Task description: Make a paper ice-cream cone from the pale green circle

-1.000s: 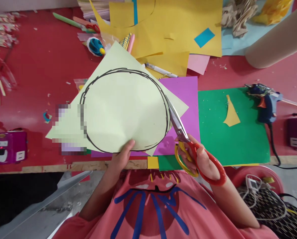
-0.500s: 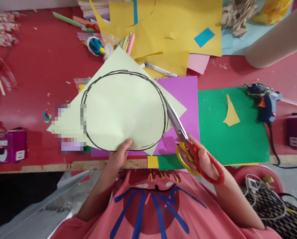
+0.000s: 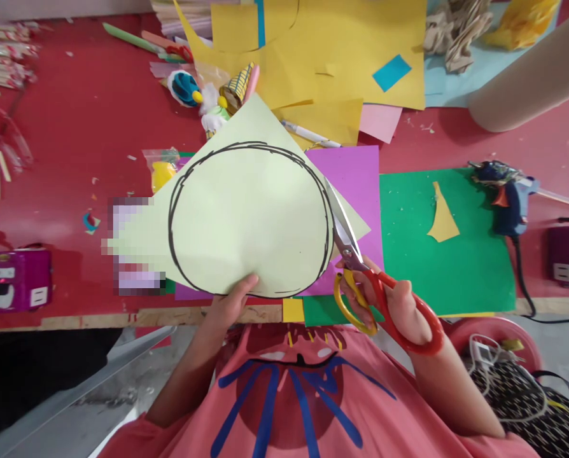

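Note:
A pale green sheet of paper (image 3: 251, 216) with a thick black oval drawn on it is held up over the table. My left hand (image 3: 231, 304) pinches its lower edge, thumb on top and fingers hidden beneath. In my right hand (image 3: 394, 305) is a pair of scissors (image 3: 349, 245) with one red and one yellow handle loop. The blades are parted and lie at the sheet's right side, along the oval's line. Part of the paper's lower right edge is cut close to that line.
Beneath lie a purple sheet (image 3: 356, 178) and a green sheet (image 3: 442, 267) with a yellow scrap (image 3: 442, 216). A glue gun (image 3: 513, 203) rests at the right, below a brown cardboard tube (image 3: 527, 83). Yellow sheets (image 3: 332, 38) cover the back.
The pale green sheet has shifted right and slightly down. The scissors have opened wider, and the offcut piece at the lower right no longer shows below the oval.

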The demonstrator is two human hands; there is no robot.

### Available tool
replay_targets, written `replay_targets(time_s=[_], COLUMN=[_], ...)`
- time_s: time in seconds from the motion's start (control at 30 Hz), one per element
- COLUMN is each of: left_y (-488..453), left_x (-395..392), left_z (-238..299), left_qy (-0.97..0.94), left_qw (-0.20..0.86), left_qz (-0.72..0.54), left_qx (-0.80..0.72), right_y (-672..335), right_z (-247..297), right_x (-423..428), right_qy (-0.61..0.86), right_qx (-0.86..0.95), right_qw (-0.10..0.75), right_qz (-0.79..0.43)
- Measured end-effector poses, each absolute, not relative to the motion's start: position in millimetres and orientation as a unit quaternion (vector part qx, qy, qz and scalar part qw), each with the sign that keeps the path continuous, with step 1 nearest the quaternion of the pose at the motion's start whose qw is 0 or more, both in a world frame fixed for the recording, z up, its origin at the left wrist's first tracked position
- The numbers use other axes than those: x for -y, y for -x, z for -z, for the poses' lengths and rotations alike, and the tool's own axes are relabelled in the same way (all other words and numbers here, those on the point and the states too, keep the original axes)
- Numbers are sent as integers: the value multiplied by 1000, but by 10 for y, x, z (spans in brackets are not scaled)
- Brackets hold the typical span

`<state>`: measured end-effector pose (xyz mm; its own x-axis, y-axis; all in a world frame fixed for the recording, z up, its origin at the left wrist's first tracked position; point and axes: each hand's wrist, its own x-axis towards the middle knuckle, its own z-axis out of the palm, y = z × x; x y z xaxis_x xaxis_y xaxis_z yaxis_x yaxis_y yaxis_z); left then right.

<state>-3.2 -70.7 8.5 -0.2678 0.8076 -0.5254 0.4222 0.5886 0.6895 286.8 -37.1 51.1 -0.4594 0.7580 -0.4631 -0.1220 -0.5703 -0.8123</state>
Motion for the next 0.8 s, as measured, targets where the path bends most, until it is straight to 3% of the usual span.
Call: replay_targets(time_s=[0.43,0.8], left_y=[-126,-60], left_x=[536,568], left_z=[-287,-136], left_qy=[-221,-220], left_qw=[506,489], left_qz=[-257,-352], left_qx=[-793,-767], right_y=[-2864,-2859], right_z=[-416,-379], right_x=[353,364], right_qy=[386,396], right_qx=[362,348], right_qw=[304,312], right_qz=[-793,-791])
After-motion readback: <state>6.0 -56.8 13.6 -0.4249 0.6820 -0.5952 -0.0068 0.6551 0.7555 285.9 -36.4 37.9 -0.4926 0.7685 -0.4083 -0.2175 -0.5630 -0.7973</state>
